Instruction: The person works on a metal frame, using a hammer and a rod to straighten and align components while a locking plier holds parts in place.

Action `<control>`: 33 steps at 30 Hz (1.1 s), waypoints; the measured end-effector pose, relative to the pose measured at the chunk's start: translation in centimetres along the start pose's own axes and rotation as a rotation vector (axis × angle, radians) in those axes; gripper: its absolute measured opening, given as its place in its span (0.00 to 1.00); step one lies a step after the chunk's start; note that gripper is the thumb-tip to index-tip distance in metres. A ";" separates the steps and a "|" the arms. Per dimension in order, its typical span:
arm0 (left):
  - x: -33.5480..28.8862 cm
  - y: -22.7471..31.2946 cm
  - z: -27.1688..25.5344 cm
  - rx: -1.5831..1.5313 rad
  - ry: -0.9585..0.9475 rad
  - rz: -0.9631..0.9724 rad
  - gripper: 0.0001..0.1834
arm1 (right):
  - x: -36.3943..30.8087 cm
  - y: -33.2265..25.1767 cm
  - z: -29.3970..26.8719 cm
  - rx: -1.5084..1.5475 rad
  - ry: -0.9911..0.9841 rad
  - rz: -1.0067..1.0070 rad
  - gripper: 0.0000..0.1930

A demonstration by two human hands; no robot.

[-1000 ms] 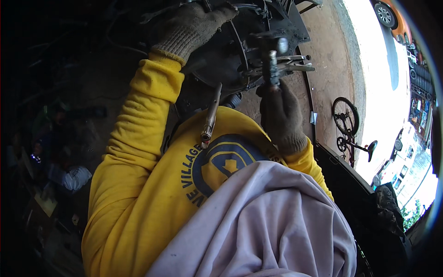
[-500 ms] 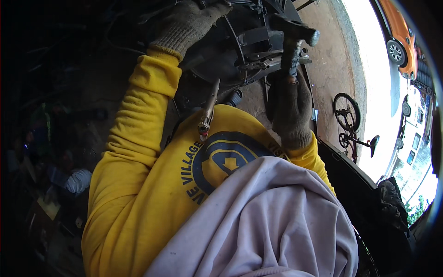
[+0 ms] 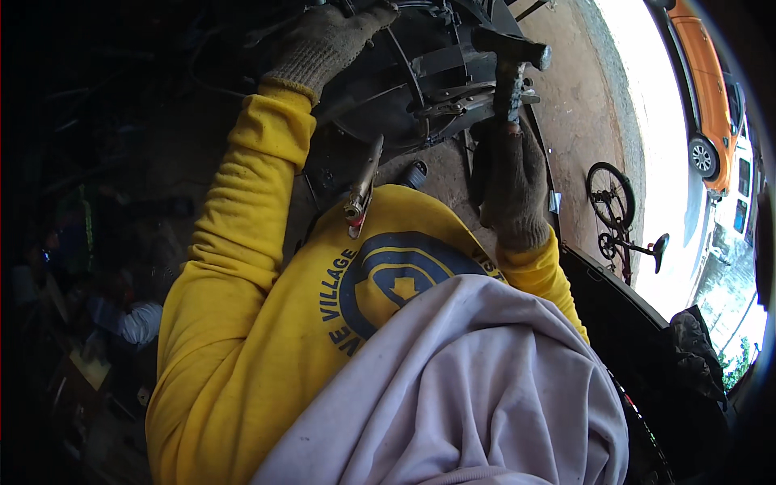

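Observation:
My right hand (image 3: pixel 515 182), in a dark knit work glove, is closed round the handle of a hammer (image 3: pixel 509 73). The hammer stands head up beside a dark round metal frame (image 3: pixel 404 61) with curved bars and flat plates. My left hand (image 3: pixel 327 47), also gloved, lies at the far left of this frame, one digit reaching right along it. Its other fingers run into the shadow at the picture's edge and seem bent round something I cannot make out. Locking pliers (image 3: pixel 457 107) sit across the frame near the hammer. Another metal clamp-like tool (image 3: pixel 363 184) points toward my yellow shirt.
A bicycle (image 3: pixel 612 212) stands on the ground to the right. Beyond it, in bright light, are an orange vehicle (image 3: pixel 705 89) and a white one (image 3: pixel 731 218). A dark ledge (image 3: pixel 610 295) runs by my right arm. Dim clutter (image 3: pixel 97 347) fills the left side.
The hammer and my right hand have shifted slightly, the hammer head a little left and up. The orange vehicle outside appears lower in view. My left hand stays on the frame.

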State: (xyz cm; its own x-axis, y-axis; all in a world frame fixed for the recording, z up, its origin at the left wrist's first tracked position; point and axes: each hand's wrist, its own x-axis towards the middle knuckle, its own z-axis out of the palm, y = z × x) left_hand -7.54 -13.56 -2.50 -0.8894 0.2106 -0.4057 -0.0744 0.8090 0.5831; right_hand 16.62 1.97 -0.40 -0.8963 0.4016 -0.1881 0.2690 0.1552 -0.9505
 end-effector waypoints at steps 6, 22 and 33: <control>-0.8 0.9 -0.6 0.008 -0.031 0.033 0.46 | 0.0 -2.5 -0.4 0.227 0.134 0.036 0.19; 4.6 -4.7 1.0 0.277 -0.037 0.341 0.32 | -0.8 0.6 0.3 0.051 0.021 0.004 0.20; -3.6 -10.8 -1.3 -1.041 0.078 0.458 0.18 | -4.0 3.0 -1.4 0.233 0.101 0.212 0.20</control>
State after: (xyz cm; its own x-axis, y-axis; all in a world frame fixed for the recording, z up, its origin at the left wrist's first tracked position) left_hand -4.15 -23.77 -6.40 -0.9521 0.3052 0.0194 -0.0413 -0.1909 0.9807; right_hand 21.51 2.12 -2.11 -0.7864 0.4917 -0.3739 0.3480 -0.1475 -0.9258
